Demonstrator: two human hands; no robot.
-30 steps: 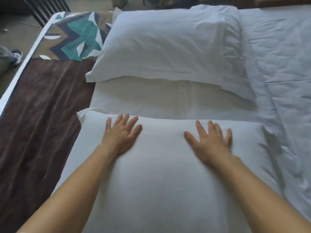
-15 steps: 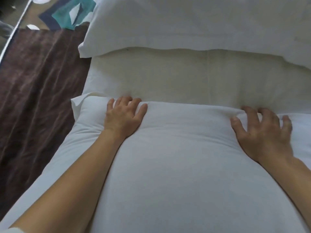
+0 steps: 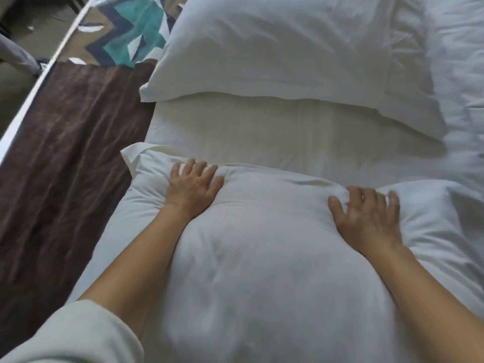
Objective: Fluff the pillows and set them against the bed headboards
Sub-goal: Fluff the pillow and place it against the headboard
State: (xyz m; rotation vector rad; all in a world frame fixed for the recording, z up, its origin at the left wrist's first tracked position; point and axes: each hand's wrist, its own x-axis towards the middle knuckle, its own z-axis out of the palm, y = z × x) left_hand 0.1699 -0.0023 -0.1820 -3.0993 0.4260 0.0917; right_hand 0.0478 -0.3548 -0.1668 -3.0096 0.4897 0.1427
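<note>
A plump white near pillow point(image 3: 262, 258) lies across the bed right in front of me. My left hand point(image 3: 193, 187) presses into its far edge near the left corner, fingers curled over the rim. Toward the right end, my right hand point(image 3: 366, 216) digs into the same edge, with fabric bunched between thumb and fingers; it is slightly blurred. The pillow bulges between my hands. A second white far pillow point(image 3: 288, 48) lies flat further up the bed, untouched. No headboard is in view.
Cream sheet point(image 3: 262, 132) shows between the two pillows. A brown bed runner point(image 3: 65, 166) covers the left side, with a teal and navy patterned cloth point(image 3: 125, 35) beyond it. A rumpled white duvet point(image 3: 458, 74) lies on the right. Floor and grey fabric point(image 3: 15, 58) are at far left.
Both hands slid from the pillow's top to its far edge and dug in; the right hand moved further right. The pillow now bulges between them.
</note>
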